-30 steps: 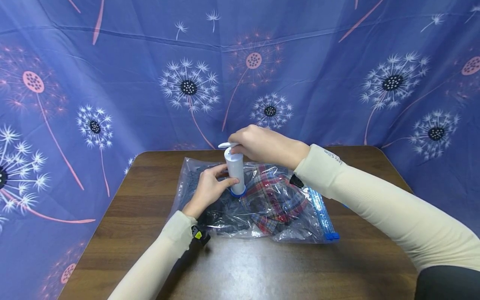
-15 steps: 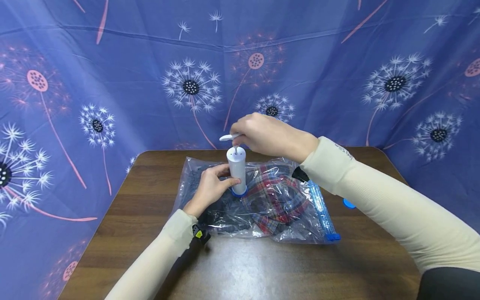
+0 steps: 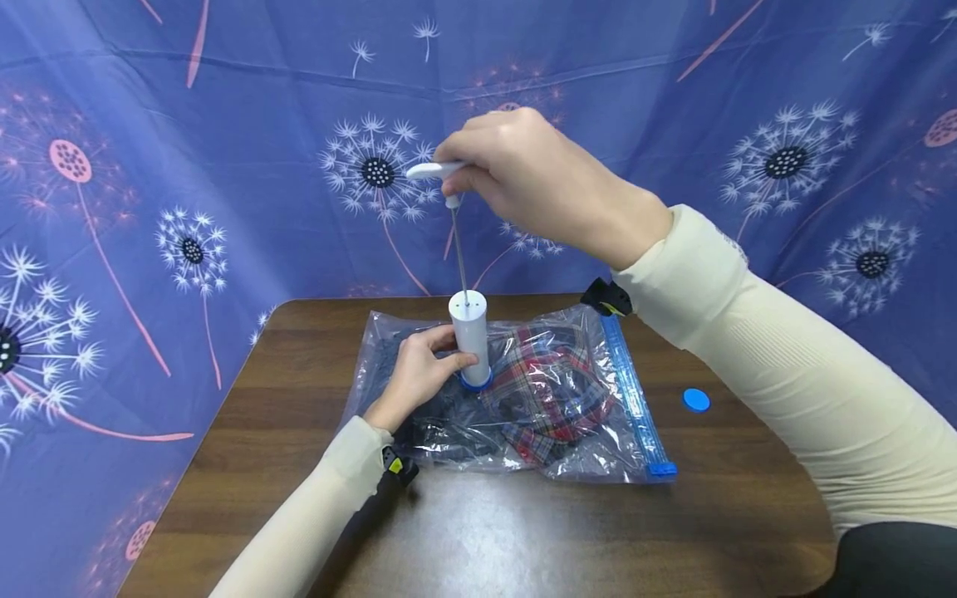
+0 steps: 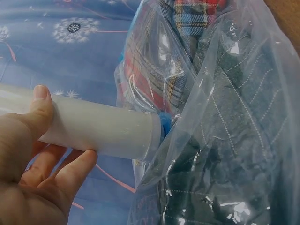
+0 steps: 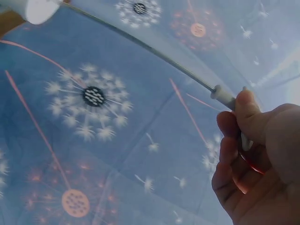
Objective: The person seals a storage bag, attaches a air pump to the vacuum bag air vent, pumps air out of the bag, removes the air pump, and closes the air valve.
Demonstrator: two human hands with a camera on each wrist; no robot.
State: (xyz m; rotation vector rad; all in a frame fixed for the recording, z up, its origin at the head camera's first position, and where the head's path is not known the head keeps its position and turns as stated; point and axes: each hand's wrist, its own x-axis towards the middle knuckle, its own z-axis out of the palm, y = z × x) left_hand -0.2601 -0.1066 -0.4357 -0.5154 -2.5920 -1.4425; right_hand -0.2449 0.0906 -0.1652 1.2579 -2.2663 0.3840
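White handle (image 3: 428, 171) lifted higher, right hand (image 3: 534, 170) clamped round it; left hand (image 3: 420, 368) gripping cylinder (image 3: 470, 332), on clear bag (image 3: 579, 461)

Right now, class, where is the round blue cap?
In the head view, the round blue cap lies on the wooden table at right, between the blue-zipped plastic bag and the right sleeve.

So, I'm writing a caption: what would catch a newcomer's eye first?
Probably the right hand, high against the blue dandelion-print cloth, gripping the white handle above a long bare metal rod. Below, the left hand holds the white pump cylinder on a clear bag of dark and plaid fabric. A bright blue disc lies on the table to the bag's right.
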